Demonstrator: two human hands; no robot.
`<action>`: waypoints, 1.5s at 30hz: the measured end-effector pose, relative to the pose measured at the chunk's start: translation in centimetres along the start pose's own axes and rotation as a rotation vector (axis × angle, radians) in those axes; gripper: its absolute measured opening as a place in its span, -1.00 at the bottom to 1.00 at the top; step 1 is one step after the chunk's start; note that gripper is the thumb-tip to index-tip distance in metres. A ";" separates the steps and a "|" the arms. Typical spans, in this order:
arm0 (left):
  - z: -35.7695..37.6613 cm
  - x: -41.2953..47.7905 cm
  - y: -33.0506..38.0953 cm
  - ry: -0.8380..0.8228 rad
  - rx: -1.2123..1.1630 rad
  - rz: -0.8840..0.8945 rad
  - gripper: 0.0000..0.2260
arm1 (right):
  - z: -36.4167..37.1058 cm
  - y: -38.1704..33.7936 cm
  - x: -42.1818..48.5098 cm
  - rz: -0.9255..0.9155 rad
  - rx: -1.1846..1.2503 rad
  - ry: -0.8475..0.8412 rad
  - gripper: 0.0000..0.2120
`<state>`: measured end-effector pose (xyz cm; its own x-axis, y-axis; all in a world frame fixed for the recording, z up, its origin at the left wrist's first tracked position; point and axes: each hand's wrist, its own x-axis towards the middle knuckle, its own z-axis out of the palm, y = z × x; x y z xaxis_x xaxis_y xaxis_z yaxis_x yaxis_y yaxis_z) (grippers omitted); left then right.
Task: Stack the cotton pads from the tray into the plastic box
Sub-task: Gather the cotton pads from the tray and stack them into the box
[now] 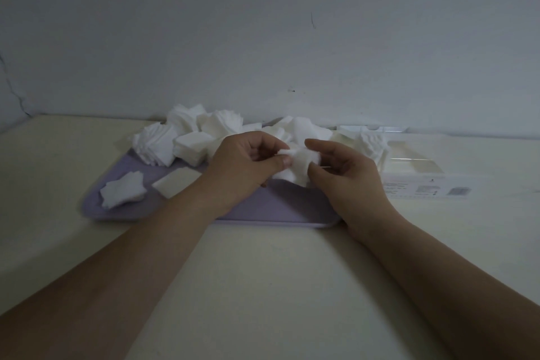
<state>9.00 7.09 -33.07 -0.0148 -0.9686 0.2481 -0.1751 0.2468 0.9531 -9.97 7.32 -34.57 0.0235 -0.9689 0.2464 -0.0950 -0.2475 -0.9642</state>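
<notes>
A lilac tray (277,207) lies on the table with several heaps of white square cotton pads (175,140) across its far half. My left hand (245,166) and my right hand (347,172) meet above the tray's middle. Both pinch a small bunch of cotton pads (301,164) between thumb and fingers. A clear plastic box (409,166) stands just right of the tray, with a stack of pads (374,146) inside its left end.
Two small loose piles of pads (124,193) lie on the tray's near left part. A grey wall rises directly behind the tray and box. Cream table surface (263,286) stretches toward me between my forearms.
</notes>
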 end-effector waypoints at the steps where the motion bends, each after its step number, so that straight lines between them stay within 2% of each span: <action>1: 0.1 0.0 0.0 0.012 -0.001 0.000 -0.90 | 0.0 -0.1 -0.1 -0.004 0.017 -0.008 -0.64; 5: 0.5 -0.1 -0.1 0.048 -0.011 -0.013 -0.89 | -0.1 -0.3 0.0 0.037 0.144 -0.069 -0.65; 9: 0.4 0.0 -0.1 0.066 -0.048 -0.031 -0.89 | -0.2 -0.2 0.3 0.044 0.131 -0.147 -0.38; 10: 0.4 0.0 0.0 0.067 -0.058 -0.038 -0.89 | -0.1 -0.1 0.3 0.027 0.113 -0.139 -0.37; 18: 0.1 -0.1 0.4 0.052 -0.106 -0.072 -0.98 | -0.3 0.1 0.4 -0.021 0.083 -0.136 -0.51; 20: 0.0 0.0 0.5 0.063 -0.160 -0.096 -0.95 | -0.4 0.3 0.5 -0.011 0.093 -0.134 -0.54; 23: -0.2 0.1 0.5 0.065 -0.247 -0.141 -0.95 | -0.5 0.4 0.7 0.001 0.111 -0.112 -0.53; 32: -0.3 0.1 0.9 0.123 -0.312 -0.179 -0.93 | -0.6 0.7 1.0 0.036 0.129 -0.127 -0.49; 38: -0.3 0.0 0.4 0.134 -0.192 -0.063 -0.91 | -1.0 0.9 1.1 0.031 0.117 -0.172 -0.52; 45: -0.5 -0.1 0.7 0.126 -0.156 -0.072 -0.93 | -1.0 1.2 1.3 0.041 0.134 -0.166 -0.51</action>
<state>9.41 7.36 -32.35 0.1172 -0.9750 0.1887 -0.0170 0.1880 0.9820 -11.09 5.80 -35.33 0.1873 -0.9621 0.1980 0.0332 -0.1953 -0.9802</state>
